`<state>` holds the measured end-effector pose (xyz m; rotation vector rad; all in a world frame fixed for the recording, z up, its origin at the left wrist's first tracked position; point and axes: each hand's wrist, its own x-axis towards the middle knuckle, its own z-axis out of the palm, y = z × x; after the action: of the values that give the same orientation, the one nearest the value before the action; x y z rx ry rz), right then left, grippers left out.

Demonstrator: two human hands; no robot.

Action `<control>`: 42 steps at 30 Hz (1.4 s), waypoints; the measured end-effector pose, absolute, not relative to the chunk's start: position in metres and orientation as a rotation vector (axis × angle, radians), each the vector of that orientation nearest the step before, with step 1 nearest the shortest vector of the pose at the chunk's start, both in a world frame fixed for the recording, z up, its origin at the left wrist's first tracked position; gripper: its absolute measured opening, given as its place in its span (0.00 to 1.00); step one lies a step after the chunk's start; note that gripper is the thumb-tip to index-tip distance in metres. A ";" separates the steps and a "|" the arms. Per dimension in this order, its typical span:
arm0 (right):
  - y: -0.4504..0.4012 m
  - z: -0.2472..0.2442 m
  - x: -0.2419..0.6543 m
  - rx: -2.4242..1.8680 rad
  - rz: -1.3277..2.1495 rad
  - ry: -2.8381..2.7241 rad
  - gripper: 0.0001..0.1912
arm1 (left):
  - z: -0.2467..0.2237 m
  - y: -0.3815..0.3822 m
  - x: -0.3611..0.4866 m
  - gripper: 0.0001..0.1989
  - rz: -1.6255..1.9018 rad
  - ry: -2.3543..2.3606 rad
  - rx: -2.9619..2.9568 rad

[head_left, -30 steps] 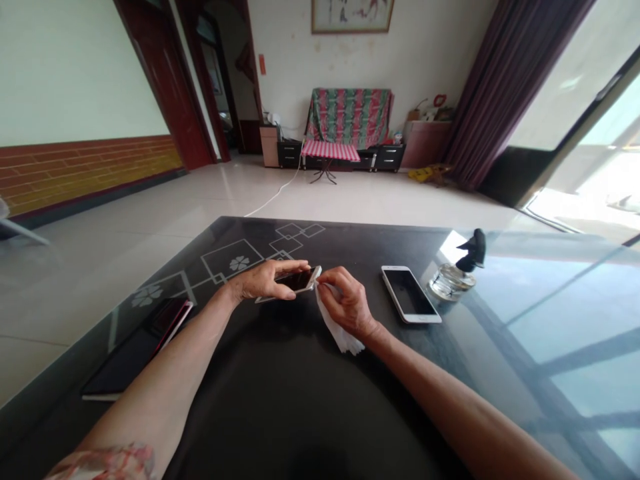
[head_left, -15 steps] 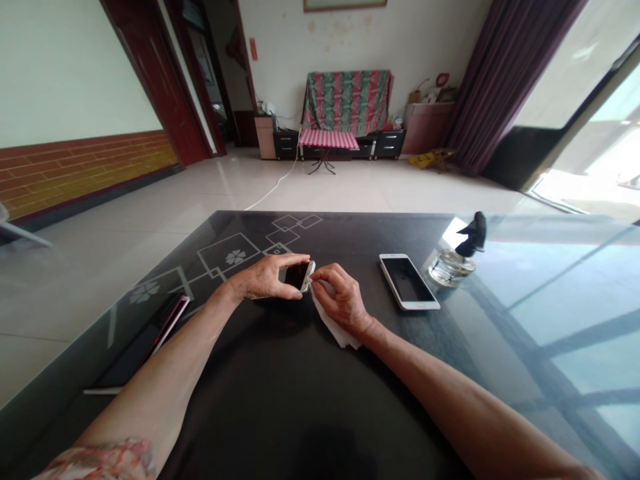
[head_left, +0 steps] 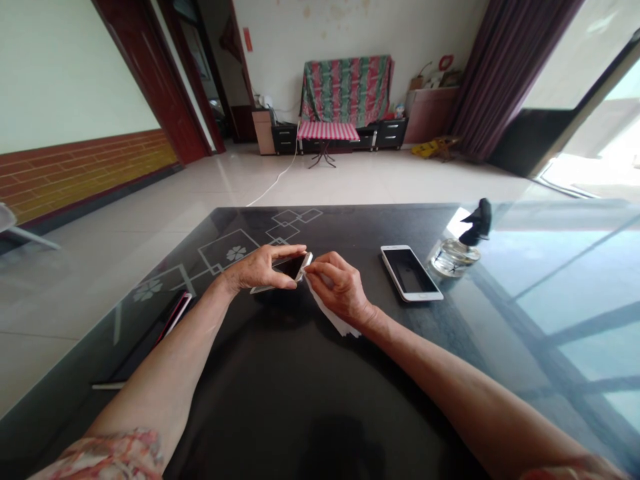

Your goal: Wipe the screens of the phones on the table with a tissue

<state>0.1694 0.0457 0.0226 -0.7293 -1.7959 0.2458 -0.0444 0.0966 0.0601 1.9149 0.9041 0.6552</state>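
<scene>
My left hand [head_left: 260, 268] grips a white-edged smartphone [head_left: 291, 268] across its width, thumb on the near side and fingers on the far side. The phone is tilted, and my palm covers part of it. Pinched in my right hand [head_left: 343, 283] is a white tissue [head_left: 331, 315], its loose end hanging down toward the table. The fingertips of that hand press the tissue against the phone's right end. To the right, a second white smartphone [head_left: 411, 273] lies face up on the dark glossy table [head_left: 280, 393].
A clear spray bottle [head_left: 456, 257] with a black trigger head stands right of the second phone. Partly behind my left forearm lies a dark tablet-like device [head_left: 143, 343] with a pale edge. Beyond the table is a small stand with a striped top [head_left: 328, 131].
My right hand's fingertips have shifted slightly along the phone's end, toward its near corner. The phone is tilted a little differently. The whole view has shifted slightly as the head moved.
</scene>
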 end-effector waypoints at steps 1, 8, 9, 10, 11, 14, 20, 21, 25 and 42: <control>0.045 0.023 0.169 -0.720 0.244 -1.803 0.06 | 0.060 0.096 -0.044 0.41 0.656 0.898 1.906; 0.053 0.024 0.174 -0.712 0.203 -1.759 0.05 | 0.060 0.095 -0.042 0.41 0.635 0.865 1.913; 0.052 0.024 0.174 -0.715 0.204 -1.755 0.05 | 0.060 0.095 -0.041 0.41 0.635 0.856 1.910; 0.050 0.024 0.174 -0.710 0.210 -1.761 0.05 | 0.060 0.095 -0.041 0.41 0.641 0.847 1.905; 0.048 0.025 0.173 -0.698 0.220 -1.773 0.06 | 0.061 0.095 -0.041 0.41 0.650 0.839 1.897; 0.041 0.026 0.170 -0.661 0.250 -1.818 0.06 | 0.061 0.095 -0.042 0.41 0.680 0.835 1.868; 0.050 0.023 0.174 -0.697 0.229 -1.769 0.06 | 0.059 0.094 -0.041 0.41 0.657 0.838 1.865; 0.050 0.023 0.174 -0.701 0.229 -1.762 0.06 | 0.059 0.095 -0.041 0.41 0.655 0.835 1.865; 0.044 0.023 0.172 -0.684 0.244 -1.797 0.06 | 0.057 0.096 -0.042 0.41 0.675 0.825 1.857; 0.042 0.022 0.172 -0.658 0.250 -1.807 0.05 | 0.060 0.094 -0.039 0.39 0.707 0.815 1.822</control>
<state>0.1724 0.0422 0.0220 -0.6582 -1.8068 0.2495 -0.0386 0.0936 0.0596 1.8216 0.8150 0.7068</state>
